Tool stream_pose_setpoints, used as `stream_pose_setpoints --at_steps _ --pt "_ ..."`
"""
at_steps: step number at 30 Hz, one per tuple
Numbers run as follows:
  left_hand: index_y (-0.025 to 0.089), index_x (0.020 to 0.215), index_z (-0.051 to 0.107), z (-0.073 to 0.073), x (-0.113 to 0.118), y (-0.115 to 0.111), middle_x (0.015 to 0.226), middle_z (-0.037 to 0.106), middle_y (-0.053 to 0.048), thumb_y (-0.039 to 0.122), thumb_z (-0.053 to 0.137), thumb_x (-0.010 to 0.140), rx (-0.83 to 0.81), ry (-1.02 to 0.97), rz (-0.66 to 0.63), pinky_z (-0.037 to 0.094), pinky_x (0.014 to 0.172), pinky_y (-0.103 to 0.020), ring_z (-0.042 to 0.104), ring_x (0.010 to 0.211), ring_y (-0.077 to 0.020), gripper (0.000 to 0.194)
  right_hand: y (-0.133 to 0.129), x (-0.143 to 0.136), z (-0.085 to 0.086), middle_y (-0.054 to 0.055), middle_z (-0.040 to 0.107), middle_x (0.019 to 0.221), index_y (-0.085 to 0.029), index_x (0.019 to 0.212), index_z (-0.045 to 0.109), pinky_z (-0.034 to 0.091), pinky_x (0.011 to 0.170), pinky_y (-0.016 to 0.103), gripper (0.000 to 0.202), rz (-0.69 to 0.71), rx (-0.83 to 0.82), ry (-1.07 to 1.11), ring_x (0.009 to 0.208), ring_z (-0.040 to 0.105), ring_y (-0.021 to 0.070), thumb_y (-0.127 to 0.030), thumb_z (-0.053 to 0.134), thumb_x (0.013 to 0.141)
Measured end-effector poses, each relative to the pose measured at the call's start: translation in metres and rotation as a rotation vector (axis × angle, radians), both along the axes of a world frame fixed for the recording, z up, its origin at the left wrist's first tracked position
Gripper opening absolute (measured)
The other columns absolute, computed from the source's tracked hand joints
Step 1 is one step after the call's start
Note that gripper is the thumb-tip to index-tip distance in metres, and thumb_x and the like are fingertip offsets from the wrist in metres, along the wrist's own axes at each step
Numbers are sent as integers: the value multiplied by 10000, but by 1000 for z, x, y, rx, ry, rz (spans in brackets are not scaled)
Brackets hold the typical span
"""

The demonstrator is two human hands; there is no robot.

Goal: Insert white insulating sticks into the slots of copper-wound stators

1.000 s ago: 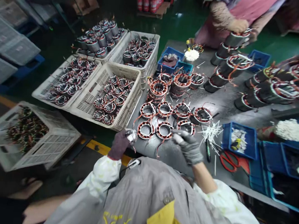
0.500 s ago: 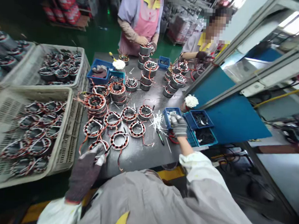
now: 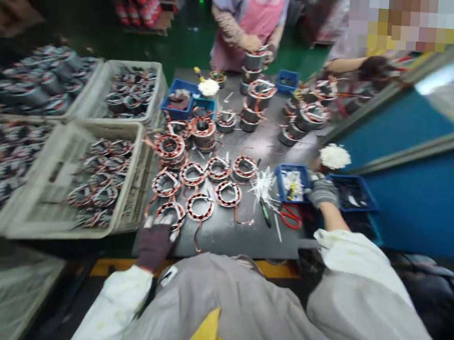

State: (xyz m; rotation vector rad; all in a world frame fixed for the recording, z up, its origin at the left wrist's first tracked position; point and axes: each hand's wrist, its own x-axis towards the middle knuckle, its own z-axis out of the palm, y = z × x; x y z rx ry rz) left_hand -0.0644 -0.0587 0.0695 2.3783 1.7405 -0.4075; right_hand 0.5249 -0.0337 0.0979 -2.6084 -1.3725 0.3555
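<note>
The left hand (image 3: pixel 155 241), in a dark purple cloth glove with white tips, has its fingers on the near left edge of a round, dark metal ring (image 3: pixel 180 215) wound with orange-red wire and white cord; I can't tell if they pinch it or just rest. The ring sits on a smooth, dark grey table (image 3: pixel 222 241), right at those fingertips. It looks hard and likely heavy — best held by its outside wall, since the thin wires look soft and might bend. The right hand (image 3: pixel 323 190), in a grey knit glove, is just right of a blue plastic box (image 3: pixel 278 181) with small white bits; whether it holds anything, I can't tell. Left of it lie smooth red-handled scissors (image 3: pixel 292 226) and thin, straight white sticks (image 3: pixel 262 185).
</note>
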Motion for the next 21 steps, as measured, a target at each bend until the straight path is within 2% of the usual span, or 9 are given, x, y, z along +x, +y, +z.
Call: stream_pose_setpoints --at_steps 2,4,7,9,10,12,14,16,21 --pt "99 1404 669 4 7 2 1393 723 -234 368 577 999 -30 -11 41 345 1271 -559 664 1341 -382 495 18 -27 -5 303 724 1276 -103 1464 685 446 942 503 565 22 -35 -42 1070 674 350 -276 708 927" --pt "82 1415 653 1 11 6 1448 679 -256 353 611 994 -56 -22 62 344 1259 -572 613 1389 -406 502 33 -81 -11 261 764 1161 -126 1454 701 459 917 479 511 131 21 -48 1007 683 333 -339 619 997" --pt "81 1355 691 -8 12 9 1399 699 -264 370 644 982 -102 -23 68 363 1226 -583 604 1370 -427 474 33 -203 -19 205 763 1225 -140 1403 725 467 1027 442 484 557 164 61 1103 669 324 -254 629 942" --pt "115 1351 703 -15 10 6 1362 719 -247 350 639 981 -136 -51 36 393 1179 -589 608 1345 -425 444 21 -287 -30 166 770 1252 -184 1375 739 452 1101 442 430 824 138 162 1174 661 324 -326 605 992" --pt "134 1368 698 -18 8 4 1365 717 -239 333 620 988 -149 -73 13 400 1158 -594 602 1344 -423 435 14 -323 -37 155 768 1273 -195 1390 727 454 1114 443 432 875 100 202 1186 665 319 -360 585 1017" --pt "150 1402 676 -25 3 3 1403 695 -229 304 563 1013 -174 -103 -43 397 1140 -596 579 1361 -416 434 2 -375 -56 160 758 1321 -184 1413 706 441 1149 459 438 837 4 215 1237 658 321 -373 532 1057" --pt "134 1377 682 -33 -3 7 1398 694 -222 279 512 1030 -211 -96 -113 395 1137 -570 574 1360 -399 412 -4 -402 -73 196 769 1283 -140 1382 718 409 1181 498 437 734 -93 146 1245 660 343 -355 485 1081" --pt "109 1312 706 -41 -9 17 1335 721 -215 269 495 1035 -260 -82 -186 401 1140 -532 605 1317 -378 384 -5 -411 -84 220 790 1197 -111 1301 757 370 1205 533 442 694 -172 53 1201 683 360 -350 447 1095" --pt "72 1307 704 -51 -32 25 1247 751 -225 388 539 1039 -310 -181 -320 392 1172 -527 667 1230 -371 446 -18 -413 -87 221 803 1115 -119 1203 794 340 1225 509 498 737 -246 -46 1165 713 345 -415 403 1112"
